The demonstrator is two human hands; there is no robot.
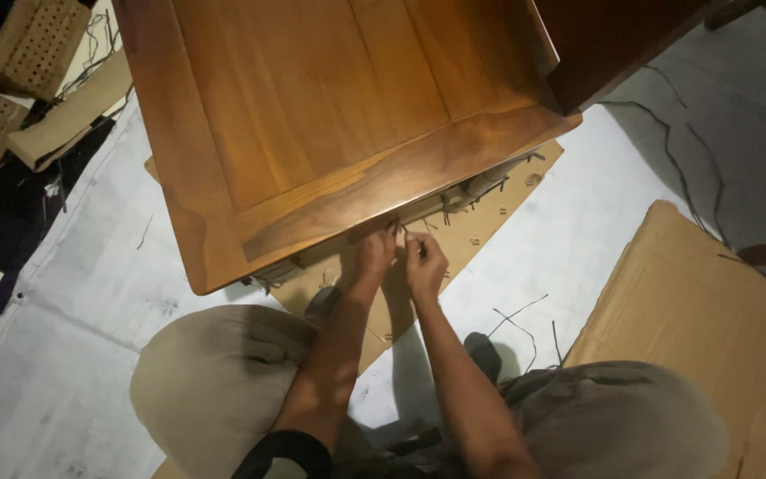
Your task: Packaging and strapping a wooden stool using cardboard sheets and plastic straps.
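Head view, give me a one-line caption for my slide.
Both hands, left hand and right hand, pinch thin strands under a wooden frame.

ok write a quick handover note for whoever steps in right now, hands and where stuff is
Left hand: fingertips pinched at the lower edge of the wooden frame; what it pinches is too small to tell.
Right hand: beside the left, fingers closed in a similar pinch at the same edge.
Frame lies on a cardboard sheet on the floor; dark strands hang along its underside.
Loose strands lie on the floor near the right knee.
Done or left: cannot be judged from this view.
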